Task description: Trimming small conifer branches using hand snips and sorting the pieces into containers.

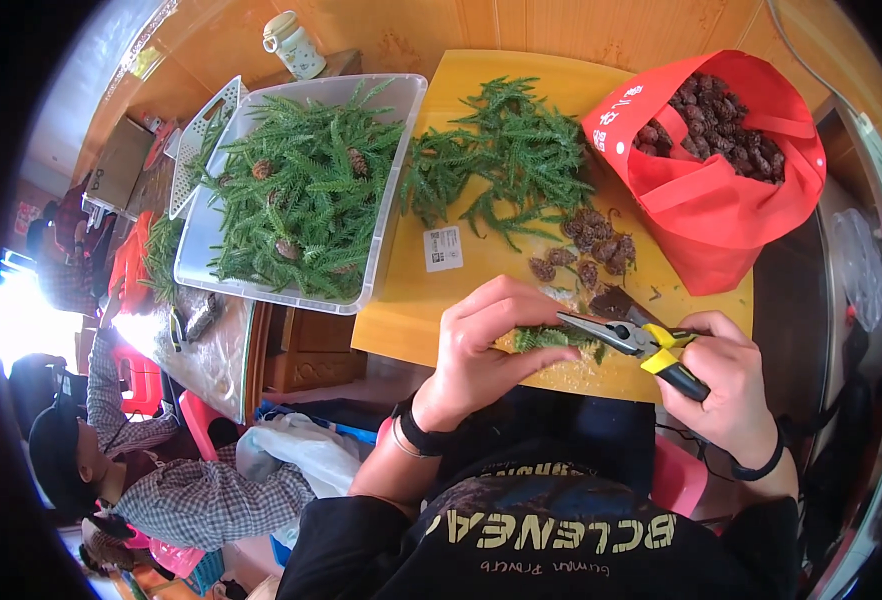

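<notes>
My left hand (476,345) is closed, thumb and fingers pinching a short green artificial pine sprig (539,339). In my right hand (721,385) is a pair of needle-nose pliers (661,352) with black and yellow handles. The plier tips point left and lie over the sprig, close to my left fingertips; whether they grip a wire there I cannot tell. Just beyond my hands, several small brown pine cones (593,240) lie on the yellow table (401,325). Farther back spreads a loose heap of green pine sprigs (521,150).
A clear plastic bin (356,300) of sprigs and cones stands at the left. At the right sits a red bag (701,240) full of pine cones (716,125). A white label card (443,249) lies between. Another person (181,490) in a checked shirt works at the left.
</notes>
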The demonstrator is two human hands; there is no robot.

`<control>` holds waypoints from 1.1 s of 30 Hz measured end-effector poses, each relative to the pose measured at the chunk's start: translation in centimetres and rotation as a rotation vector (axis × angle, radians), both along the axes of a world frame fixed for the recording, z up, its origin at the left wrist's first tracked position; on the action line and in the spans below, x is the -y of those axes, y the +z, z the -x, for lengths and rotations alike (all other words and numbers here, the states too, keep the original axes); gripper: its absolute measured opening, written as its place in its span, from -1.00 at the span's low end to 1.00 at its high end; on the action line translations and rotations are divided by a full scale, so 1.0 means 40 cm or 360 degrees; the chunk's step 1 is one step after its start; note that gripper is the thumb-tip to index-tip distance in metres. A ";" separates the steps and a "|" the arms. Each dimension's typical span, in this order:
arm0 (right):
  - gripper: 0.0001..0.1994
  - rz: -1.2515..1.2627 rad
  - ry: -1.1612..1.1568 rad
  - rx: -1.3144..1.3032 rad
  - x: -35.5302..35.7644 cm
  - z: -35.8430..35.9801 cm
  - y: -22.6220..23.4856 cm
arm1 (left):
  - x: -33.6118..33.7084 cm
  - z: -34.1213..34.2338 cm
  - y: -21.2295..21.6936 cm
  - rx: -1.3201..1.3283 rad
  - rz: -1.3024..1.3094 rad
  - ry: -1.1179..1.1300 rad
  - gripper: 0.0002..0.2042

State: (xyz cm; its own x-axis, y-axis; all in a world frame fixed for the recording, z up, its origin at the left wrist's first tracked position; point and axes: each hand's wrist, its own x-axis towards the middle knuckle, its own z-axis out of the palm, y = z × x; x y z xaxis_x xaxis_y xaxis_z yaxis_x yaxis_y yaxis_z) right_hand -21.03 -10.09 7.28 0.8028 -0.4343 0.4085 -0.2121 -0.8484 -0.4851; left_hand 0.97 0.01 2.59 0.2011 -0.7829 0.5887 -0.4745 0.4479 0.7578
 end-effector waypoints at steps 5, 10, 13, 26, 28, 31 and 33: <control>-0.78 -0.0103 0.0007 -0.0031 0.003 -0.008 0.011 | 0.007 0.031 -0.004 -0.0042 -0.0071 0.0196 -0.71; -0.76 -0.0170 -0.0010 -0.0035 0.007 -0.007 0.008 | -0.003 0.021 -0.009 0.0018 -0.0078 0.0146 -0.79; -0.75 -0.0222 -0.0011 -0.0044 0.010 -0.008 0.003 | -0.012 0.010 -0.015 -0.0218 -0.0151 0.0027 -0.87; -0.77 -0.0458 -0.0017 -0.0130 0.020 -0.003 -0.005 | -0.017 -0.006 -0.035 -0.0710 -0.0202 -0.0266 -0.84; -0.77 -0.0475 -0.0004 -0.0158 0.020 -0.003 0.003 | -0.018 0.001 -0.032 -0.0751 -0.0172 -0.0290 -0.82; -0.77 -0.0486 0.0052 -0.0180 0.027 -0.004 0.005 | -0.021 0.006 -0.032 -0.0776 -0.0161 -0.0226 -0.78; -0.77 -0.0480 0.0093 -0.0176 0.030 -0.001 0.005 | -0.019 0.002 -0.034 -0.0557 -0.0056 -0.0175 -0.77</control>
